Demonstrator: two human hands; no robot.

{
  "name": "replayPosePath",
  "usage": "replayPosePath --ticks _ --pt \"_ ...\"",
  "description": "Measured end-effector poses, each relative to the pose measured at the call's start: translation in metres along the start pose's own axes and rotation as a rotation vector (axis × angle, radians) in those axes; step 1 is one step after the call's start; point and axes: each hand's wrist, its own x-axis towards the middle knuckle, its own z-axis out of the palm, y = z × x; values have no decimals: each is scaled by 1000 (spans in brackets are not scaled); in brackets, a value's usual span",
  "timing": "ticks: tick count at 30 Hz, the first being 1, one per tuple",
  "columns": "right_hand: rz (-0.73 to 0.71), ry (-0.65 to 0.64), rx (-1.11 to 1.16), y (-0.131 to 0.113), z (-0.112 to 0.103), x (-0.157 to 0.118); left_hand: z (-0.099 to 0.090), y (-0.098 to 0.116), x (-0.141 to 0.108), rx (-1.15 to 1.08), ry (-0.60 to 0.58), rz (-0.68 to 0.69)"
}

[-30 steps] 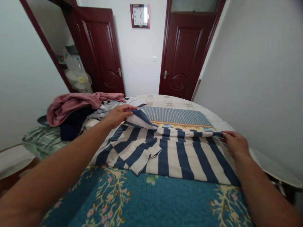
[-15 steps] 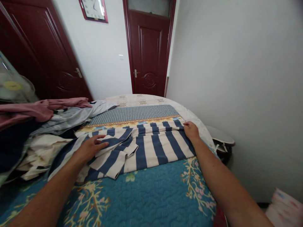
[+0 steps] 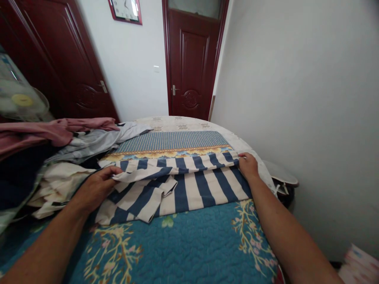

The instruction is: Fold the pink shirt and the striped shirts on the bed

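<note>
A garment with wide navy and cream stripes (image 3: 204,185) lies across the table, its far edge folded over toward me in a long band. My left hand (image 3: 100,185) pinches the left end of that band, lifting the cloth a little. At the right end, my right hand (image 3: 248,163) has the far corner between thumb and fingers. A short sleeve (image 3: 151,201) rests on the cloth near the left hand, its opening facing the front right.
Heaped clothes, a pink one (image 3: 59,134) and a cream one (image 3: 62,181) among them, lie at the left. Beneath the garment is a teal quilted cover (image 3: 189,244). A fan (image 3: 22,100) stands behind the heap; a wall runs along the right.
My left hand has closed on the cloth and drawn its edge left, so the folded band is straighter and wider. My right hand still holds the right corner. The view has shifted slightly.
</note>
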Motion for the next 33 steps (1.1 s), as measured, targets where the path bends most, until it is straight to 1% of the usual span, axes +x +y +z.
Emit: replayPosePath --ticks 1,3,4,5,6,9,11,13,16,18,20,22,24,26,28,30,33 --pt "-28 -24 -39 0 -1 -1 -2 1 -1 21 -72 42" --pt "-79 -68 -120 -1 -2 -3 -4 4 -1 76 -276 102" --pt "-95 -83 -156 -1 -3 -3 -4 6 -2 113 -357 113" --pt "-101 -92 -185 -2 -3 -4 -4 8 -3 139 -409 118" --pt "-100 -95 -207 -2 -3 -5 -2 11 -4 155 -423 120" --pt "-75 -83 -246 -4 -3 -7 5 19 -9 182 -351 108" --pt "-62 -75 -263 -4 -3 -7 10 24 -13 187 -342 89" --pt "-44 -109 -308 -3 -4 -9 13 28 -16 166 -390 93" --pt "2 -170 -440 -4 -8 -13 8 28 -18 113 -479 139" --pt "-18 -133 -508 -9 -13 -16 3 26 -18 84 -514 154" --pt "-120 -61 -492 -20 -15 -19 -1 24 -18 78 -534 135" --pt "-288 -22 -386 -39 -14 -25 -2 24 -19 92 -524 110" --pt "-478 -39 -226 -66 -6 -36 -1 25 -20 93 -497 125" --pt "-644 -114 -53 -100 7 -54 1 26 -21 37 -477 173" --pt "-758 -227 102 -137 24 -79 3 24 -21 -38 -476 205" --pt "-789 -311 211 -173 42 -106 4 19 -20 -66 -479 186" --pt "-742 -426 267 -217 67 -143 4 9 -17 -40 -482 147"
